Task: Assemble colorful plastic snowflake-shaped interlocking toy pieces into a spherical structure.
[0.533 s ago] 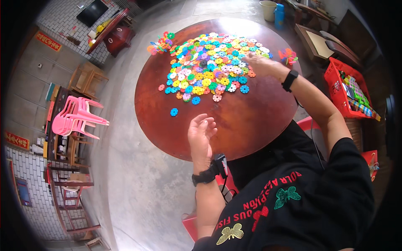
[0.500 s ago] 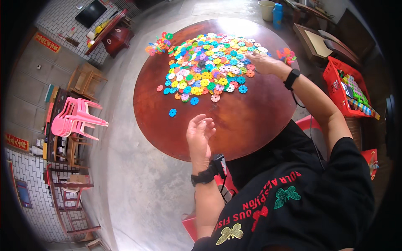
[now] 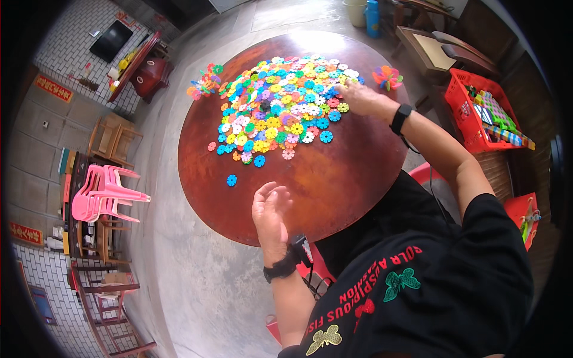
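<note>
A large heap of flower-shaped plastic discs point(image 3: 271, 128) in many colours covers the far half of a round, glossy brown table point(image 3: 310, 197). At the heap's right edge is my right hand point(image 3: 365, 100), palm down, its fingers stretched toward the discs; nothing shows in it. My left hand point(image 3: 271, 213) hovers over the table's near left edge, fingers loosely bent and apart, holding nothing visible. A single blue disc point(image 3: 231, 180) lies off the heap, beyond my left hand. Two joined clusters of discs stand at the rim: a mixed-colour cluster point(image 3: 205, 82) at left and another cluster point(image 3: 388, 78) at right.
To the right stands a red plastic basket point(image 3: 462, 113) with colourful items. Stacked pink chairs point(image 3: 101, 194) are at the left, above a wooden ladder-like frame point(image 3: 107, 304). A blue flask point(image 3: 372, 19) and a pale bucket point(image 3: 355, 13) stand on the floor beyond the table.
The whole view has shifted, so the table sits lower and further left. Both hands keep nearly the same places relative to the table and heap.
</note>
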The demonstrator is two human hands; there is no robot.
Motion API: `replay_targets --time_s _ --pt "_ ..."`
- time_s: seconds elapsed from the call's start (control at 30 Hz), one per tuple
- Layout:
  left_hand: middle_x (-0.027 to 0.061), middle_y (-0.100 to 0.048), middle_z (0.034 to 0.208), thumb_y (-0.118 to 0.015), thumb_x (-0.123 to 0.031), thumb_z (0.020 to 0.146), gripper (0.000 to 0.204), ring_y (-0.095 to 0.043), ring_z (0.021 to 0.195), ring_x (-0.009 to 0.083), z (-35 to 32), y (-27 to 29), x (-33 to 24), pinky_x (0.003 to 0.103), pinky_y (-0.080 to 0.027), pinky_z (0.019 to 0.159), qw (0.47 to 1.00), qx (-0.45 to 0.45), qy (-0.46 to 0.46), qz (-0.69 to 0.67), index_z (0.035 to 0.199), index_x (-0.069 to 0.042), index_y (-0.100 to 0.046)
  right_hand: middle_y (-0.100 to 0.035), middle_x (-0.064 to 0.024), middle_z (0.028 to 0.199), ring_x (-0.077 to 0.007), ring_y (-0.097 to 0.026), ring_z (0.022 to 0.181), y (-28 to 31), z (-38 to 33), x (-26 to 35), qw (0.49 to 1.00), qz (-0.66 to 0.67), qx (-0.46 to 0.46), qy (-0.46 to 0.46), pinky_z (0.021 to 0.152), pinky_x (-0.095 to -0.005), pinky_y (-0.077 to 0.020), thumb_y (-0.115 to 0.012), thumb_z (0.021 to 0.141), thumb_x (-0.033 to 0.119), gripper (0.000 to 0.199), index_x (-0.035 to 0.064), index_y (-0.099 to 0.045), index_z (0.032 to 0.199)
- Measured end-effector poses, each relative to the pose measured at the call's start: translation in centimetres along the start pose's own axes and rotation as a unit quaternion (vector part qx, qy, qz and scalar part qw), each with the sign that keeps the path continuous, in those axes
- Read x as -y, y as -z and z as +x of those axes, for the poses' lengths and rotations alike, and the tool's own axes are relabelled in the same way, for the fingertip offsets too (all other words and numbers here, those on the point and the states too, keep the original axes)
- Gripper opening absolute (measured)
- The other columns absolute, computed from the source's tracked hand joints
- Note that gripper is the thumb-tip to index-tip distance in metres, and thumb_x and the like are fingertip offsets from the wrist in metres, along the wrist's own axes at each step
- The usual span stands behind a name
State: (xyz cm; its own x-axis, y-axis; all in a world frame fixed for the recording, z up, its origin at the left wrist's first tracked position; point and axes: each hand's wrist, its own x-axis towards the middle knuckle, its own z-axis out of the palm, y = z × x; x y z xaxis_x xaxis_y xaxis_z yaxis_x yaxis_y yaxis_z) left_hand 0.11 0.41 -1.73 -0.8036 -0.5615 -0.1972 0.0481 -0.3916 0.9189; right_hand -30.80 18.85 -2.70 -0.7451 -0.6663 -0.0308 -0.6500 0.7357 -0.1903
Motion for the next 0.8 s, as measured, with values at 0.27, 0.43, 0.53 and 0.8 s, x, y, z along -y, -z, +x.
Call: replay_targets --time_s 0.27,0.43,0.53,0.8 --pt "0.0094 -0.063 0.098 -0.054 -0.012 0.091 0.021 -0.061 0.089 0.0171 -0.1 -0.4 -0.1 0.031 -0.052 0.078 1.0 0.003 0.004 -0.013 0.111 -0.004 -0.053 -0.065 -0.0231 0.098 -0.0307 -0.065 0.09 0.3 5.9 -4.3 0.995 -0.072 0.058 -0.023 0.078 -0.0403 -0.0516 -0.05 0.078 0.004 0.022 -0.0044 -0.065 0.093" --pt "0.0093 -0.063 0.099 -0.053 -0.011 0.092 0.021 -0.061 0.089 0.0161 -0.1 -0.1 -0.3 0.03 -0.052 0.079 1.0 -0.003 -0.004 -0.017 0.111 -0.004 -0.052 -0.065 -0.0229 0.091 -0.0332 -0.065 0.085 -1.7 5.1 0.2 0.995 -0.07 -0.007 0.068 0.073 -0.0397 -0.0514 -0.051 0.075 0.003 0.02 -0.0061 -0.065 0.086" --pt "0.0084 -0.062 0.099 -0.053 -0.01 0.092 0.02 -0.061 0.089 0.015 -0.2 0.5 -0.3 0.029 -0.052 0.077 1.0 -0.001 -0.002 -0.01 0.111 -0.004 -0.053 -0.062 -0.0242 0.101 -0.0362 -0.061 0.096 0.1 4.5 3.1 0.981 -0.078 0.099 0.147 0.08 -0.0413 -0.0496 -0.049 0.079 0.004 0.032 -0.0075 -0.054 0.109" --pt "0.0065 -0.063 0.098 -0.054 -0.011 0.092 0.019 -0.061 0.088 0.014 -0.2 0.1 -0.3 0.028 -0.051 0.076 1.0 0.003 -0.011 0.0 0.11 -0.006 -0.055 -0.044 -0.0242 0.129 -0.0388 -0.045 0.119 -1.1 6.2 9.0 0.991 -0.051 0.024 0.123 0.093 -0.0463 -0.0442 -0.055 0.088 0.033 0.053 0.0053 -0.039 0.131"
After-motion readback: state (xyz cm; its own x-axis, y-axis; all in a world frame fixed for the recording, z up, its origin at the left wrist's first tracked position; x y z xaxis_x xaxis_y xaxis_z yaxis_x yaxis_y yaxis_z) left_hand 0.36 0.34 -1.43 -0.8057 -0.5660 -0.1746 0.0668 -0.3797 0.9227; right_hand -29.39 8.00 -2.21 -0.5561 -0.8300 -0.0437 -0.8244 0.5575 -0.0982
